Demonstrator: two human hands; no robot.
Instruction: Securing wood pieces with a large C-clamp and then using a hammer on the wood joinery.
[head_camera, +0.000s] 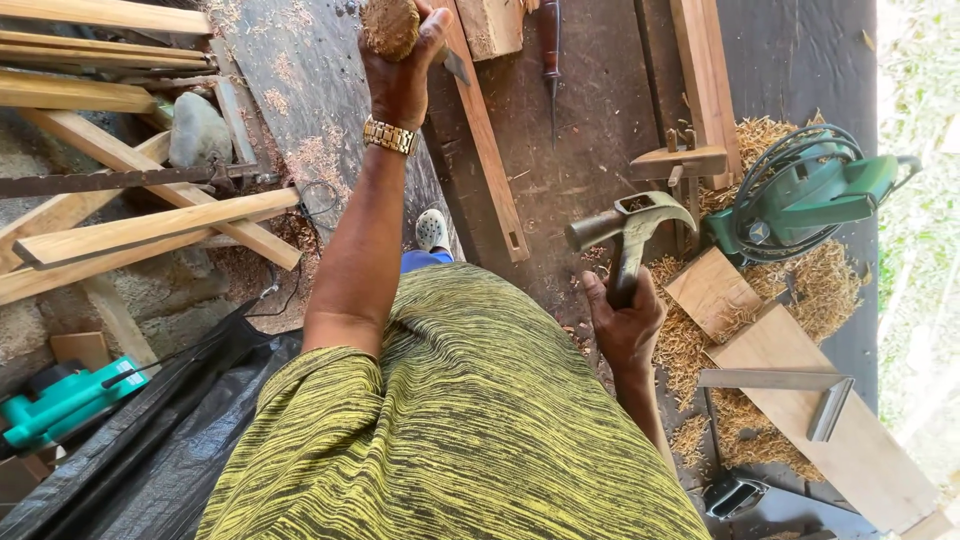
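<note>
The claw hammer (628, 232) stands upright over the dark counter (580, 150), its handle wrapped in the right hand (625, 322), head above the fist, long axis running away from the body. Up and to the left, well apart, the left hand (400, 70) curls its grip round a chisel (400, 30) with a rough wooden knob, blade tip (456, 66) by a slotted wooden rail (487, 140).

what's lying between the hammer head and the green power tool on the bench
In the head view, a small wooden marking gauge sits between the hammer, held in the right hand, and the green power tool, with wood shavings scattered just below it.
</note>
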